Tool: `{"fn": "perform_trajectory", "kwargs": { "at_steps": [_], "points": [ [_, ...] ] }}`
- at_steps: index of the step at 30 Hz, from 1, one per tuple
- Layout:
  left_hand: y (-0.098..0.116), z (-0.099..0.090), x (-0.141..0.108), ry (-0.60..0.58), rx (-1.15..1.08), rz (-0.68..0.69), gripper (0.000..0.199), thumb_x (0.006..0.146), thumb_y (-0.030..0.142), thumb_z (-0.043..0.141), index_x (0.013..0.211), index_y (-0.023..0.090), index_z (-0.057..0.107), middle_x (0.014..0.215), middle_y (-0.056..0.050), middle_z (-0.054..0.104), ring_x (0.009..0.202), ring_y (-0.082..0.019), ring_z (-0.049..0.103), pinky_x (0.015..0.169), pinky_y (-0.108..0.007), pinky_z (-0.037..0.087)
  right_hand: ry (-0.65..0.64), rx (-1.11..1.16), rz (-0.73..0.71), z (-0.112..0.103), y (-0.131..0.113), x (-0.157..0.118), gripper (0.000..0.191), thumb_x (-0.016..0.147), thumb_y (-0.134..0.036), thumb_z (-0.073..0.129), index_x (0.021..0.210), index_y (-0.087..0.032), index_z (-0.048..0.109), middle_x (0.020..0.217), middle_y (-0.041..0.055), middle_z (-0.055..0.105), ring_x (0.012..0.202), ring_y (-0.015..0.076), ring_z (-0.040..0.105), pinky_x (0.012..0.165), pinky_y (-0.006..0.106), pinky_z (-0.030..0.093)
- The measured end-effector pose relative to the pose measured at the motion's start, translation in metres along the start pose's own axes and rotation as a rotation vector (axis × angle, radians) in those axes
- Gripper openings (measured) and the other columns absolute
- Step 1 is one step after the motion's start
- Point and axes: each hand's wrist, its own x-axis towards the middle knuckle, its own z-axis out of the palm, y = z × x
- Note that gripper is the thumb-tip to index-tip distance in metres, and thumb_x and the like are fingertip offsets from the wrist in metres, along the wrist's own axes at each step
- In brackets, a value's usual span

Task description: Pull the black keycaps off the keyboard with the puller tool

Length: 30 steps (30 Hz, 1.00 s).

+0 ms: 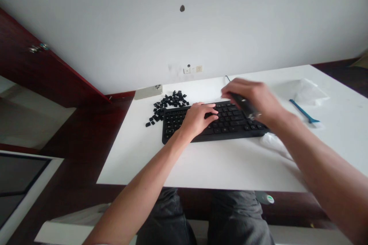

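A black keyboard (230, 130) lies on the white table, its left part showing several bare key positions. My left hand (198, 118) rests over the middle of the keyboard, fingers stretched out and the thumb apart from the forefinger. Above the keyboard's right half, my right hand (253, 93) is closed around a dark handheld tool (243, 105) with a shiny metal end. Motion blurs this hand, so the tool's exact kind cannot be made out. Loose black keycaps (172, 100) are strewn behind and left of the keyboard.
A phone (148, 92) lies at the table's back left corner. To the right are a blue pry tool (304, 111), a clear plastic bag (309, 92) and crumpled white tissue (273, 141), partly under my right forearm. A wall with sockets (193, 69) stands behind the table (138, 157).
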Motion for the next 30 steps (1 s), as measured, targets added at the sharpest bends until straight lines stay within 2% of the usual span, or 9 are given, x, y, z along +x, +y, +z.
{"fn": "perform_trajectory", "kwargs": {
  "at_steps": [2,3,8,12,17,20,23,27,30],
  "points": [
    [-0.002,0.003,-0.002,0.019,-0.011,0.008,0.007,0.097,0.029,0.077,0.102,0.026,0.081,0.131,-0.005,0.077,0.122,-0.025,0.072,0.117,-0.049,0.049,0.270,-0.064,0.056,-0.015,0.001,0.000,0.009,0.099,-0.024,0.061,0.101,-0.024,0.070,0.093,0.0077,0.071,0.080,0.0220,0.065,0.075,0.036,0.046],
    [-0.003,0.004,-0.003,0.020,-0.015,0.012,0.008,0.097,0.029,0.077,0.102,0.025,0.082,0.130,-0.005,0.078,0.122,-0.025,0.073,0.117,-0.049,0.049,0.277,-0.066,0.064,-0.020,0.003,0.000,0.009,0.100,-0.029,0.062,0.099,-0.024,0.070,0.091,0.0072,0.071,0.078,0.0221,0.065,0.074,0.036,0.046],
    [0.002,0.001,-0.002,0.079,-0.043,0.020,0.009,0.095,0.025,0.079,0.103,0.023,0.083,0.125,-0.006,0.079,0.120,-0.023,0.072,0.112,-0.042,0.053,0.164,0.000,0.093,-0.014,0.018,-0.001,0.013,0.100,-0.032,0.062,0.097,-0.024,0.072,0.092,0.0071,0.073,0.078,0.0228,0.067,0.073,0.037,0.048],
    [-0.002,-0.015,0.001,0.133,0.092,0.003,0.010,0.097,0.025,0.077,0.105,0.025,0.083,0.104,-0.004,0.079,0.102,-0.022,0.070,0.101,-0.041,0.055,0.084,0.049,0.091,0.000,0.025,-0.001,0.011,0.097,-0.029,0.063,0.097,-0.023,0.072,0.092,0.0059,0.074,0.079,0.0211,0.066,0.074,0.035,0.048],
    [-0.034,-0.049,-0.001,0.271,0.326,-0.207,0.015,0.098,0.023,0.071,0.107,0.024,0.083,0.100,-0.005,0.077,0.098,-0.025,0.067,0.098,-0.041,0.053,-0.006,0.117,0.096,0.010,0.022,-0.001,0.015,0.099,-0.031,0.061,0.094,-0.021,0.072,0.091,0.0064,0.074,0.078,0.0192,0.066,0.074,0.033,0.047],
    [-0.050,-0.060,-0.004,0.264,0.397,-0.342,0.014,0.097,0.023,0.071,0.102,0.026,0.083,0.096,-0.005,0.076,0.095,-0.026,0.067,0.097,-0.042,0.053,-0.045,0.159,0.114,0.012,0.019,0.000,0.020,0.101,-0.035,0.060,0.093,-0.021,0.071,0.090,0.0063,0.075,0.078,0.0187,0.066,0.073,0.032,0.048],
    [-0.055,-0.061,-0.005,0.226,0.428,-0.410,0.016,0.095,0.022,0.071,0.105,0.027,0.083,0.099,-0.005,0.077,0.097,-0.028,0.066,0.098,-0.045,0.053,-0.105,0.204,0.146,0.010,0.018,0.001,0.020,0.100,-0.038,0.062,0.093,-0.021,0.072,0.089,0.0053,0.076,0.078,0.0190,0.068,0.076,0.034,0.049],
    [-0.049,-0.059,-0.005,0.221,0.440,-0.386,0.022,0.095,0.022,0.072,0.114,0.024,0.082,0.108,-0.007,0.077,0.102,-0.029,0.066,0.101,-0.047,0.051,-0.131,0.278,0.225,0.006,0.020,-0.001,0.021,0.096,-0.042,0.068,0.092,-0.023,0.074,0.087,0.0038,0.078,0.078,0.0198,0.069,0.077,0.034,0.050],
    [-0.039,-0.056,-0.003,0.215,0.376,-0.274,0.021,0.096,0.023,0.072,0.115,0.023,0.082,0.107,-0.007,0.076,0.101,-0.028,0.065,0.101,-0.046,0.051,-0.175,0.331,0.229,0.002,0.022,-0.001,0.024,0.094,-0.046,0.071,0.093,-0.022,0.076,0.088,0.0041,0.078,0.079,0.0205,0.070,0.077,0.034,0.050]
  ]
}}
